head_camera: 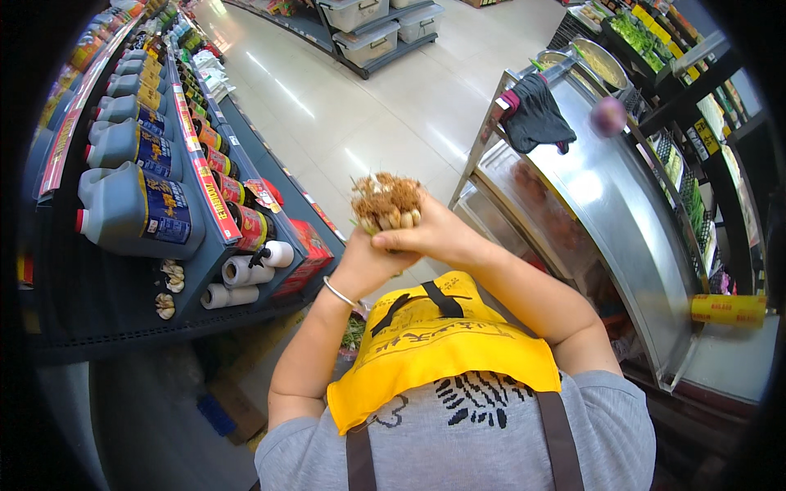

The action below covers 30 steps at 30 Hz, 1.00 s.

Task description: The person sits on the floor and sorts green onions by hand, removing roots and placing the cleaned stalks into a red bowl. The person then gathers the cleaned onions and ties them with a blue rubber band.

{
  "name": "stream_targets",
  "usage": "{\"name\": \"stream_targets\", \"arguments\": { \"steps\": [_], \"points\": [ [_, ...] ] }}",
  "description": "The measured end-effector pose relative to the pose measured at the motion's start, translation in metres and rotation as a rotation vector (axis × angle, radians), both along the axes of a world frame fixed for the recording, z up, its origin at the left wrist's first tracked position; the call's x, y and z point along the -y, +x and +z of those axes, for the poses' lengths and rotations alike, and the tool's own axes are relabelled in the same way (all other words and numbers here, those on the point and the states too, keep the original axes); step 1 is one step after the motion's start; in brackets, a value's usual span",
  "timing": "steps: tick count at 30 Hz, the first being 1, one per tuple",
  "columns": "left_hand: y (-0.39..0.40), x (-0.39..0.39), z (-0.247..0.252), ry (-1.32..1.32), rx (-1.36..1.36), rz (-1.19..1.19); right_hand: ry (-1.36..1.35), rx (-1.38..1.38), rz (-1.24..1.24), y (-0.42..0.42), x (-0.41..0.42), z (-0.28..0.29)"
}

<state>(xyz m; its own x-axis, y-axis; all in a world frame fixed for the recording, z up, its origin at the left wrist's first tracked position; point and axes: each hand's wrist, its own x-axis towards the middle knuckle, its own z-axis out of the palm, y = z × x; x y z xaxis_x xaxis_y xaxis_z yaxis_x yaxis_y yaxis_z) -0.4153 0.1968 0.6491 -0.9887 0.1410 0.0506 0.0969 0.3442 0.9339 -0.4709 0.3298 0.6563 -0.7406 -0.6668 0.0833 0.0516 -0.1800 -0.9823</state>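
Note:
A bunch of pale-stemmed vegetables, which look like spring onions, has its brown, soil-covered roots (387,195) turned up towards the camera. My left hand (373,261) is wrapped around the lower part of the bunch, with a silver bangle on that wrist. Around its right side my right hand (433,230) also closes, its thumb lying across the front just below the white bulb ends. Most of the stalks are hidden by my hands. The bunch is held up in front of my yellow apron (454,344), above the tiled floor.
At left, a shop shelf (123,276) bears large jugs (144,208), garlic bulbs (172,276) and white rolls (230,296). At right stands a metal-topped counter (589,202) with a dark cloth (534,113), a purple onion (609,116) and a yellow roll (727,310). Plastic bins (366,44) stand ahead.

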Motion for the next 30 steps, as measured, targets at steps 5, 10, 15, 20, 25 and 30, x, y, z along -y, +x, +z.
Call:
{"name": "stream_targets", "arguments": {
  "steps": [5, 10, 15, 20, 25, 30],
  "points": [
    [-0.030, -0.015, 0.005, 0.030, 0.039, 0.003, -0.085, 0.156, -0.122, -0.020, -0.005, 0.006],
    [-0.036, -0.040, 0.007, -0.026, -0.028, 0.240, -0.132, 0.274, -0.241, -0.037, -0.009, 0.017],
    [-0.057, -0.061, 0.009, -0.027, 0.033, 0.072, -0.222, 0.035, -0.396, -0.052, -0.018, 0.006],
    [-0.062, -0.066, -0.003, 0.169, -0.005, -0.038, -0.087, -0.022, -0.172, -0.060, -0.038, -0.010],
    [-0.057, -0.028, -0.018, 0.239, 0.361, 0.143, 0.465, -0.279, -0.130, -0.081, -0.136, 0.017],
    [-0.039, -0.069, 0.086, 0.343, 0.286, 0.343, 0.533, -1.744, -0.805, -0.192, -0.345, 0.139]
  ]
}}
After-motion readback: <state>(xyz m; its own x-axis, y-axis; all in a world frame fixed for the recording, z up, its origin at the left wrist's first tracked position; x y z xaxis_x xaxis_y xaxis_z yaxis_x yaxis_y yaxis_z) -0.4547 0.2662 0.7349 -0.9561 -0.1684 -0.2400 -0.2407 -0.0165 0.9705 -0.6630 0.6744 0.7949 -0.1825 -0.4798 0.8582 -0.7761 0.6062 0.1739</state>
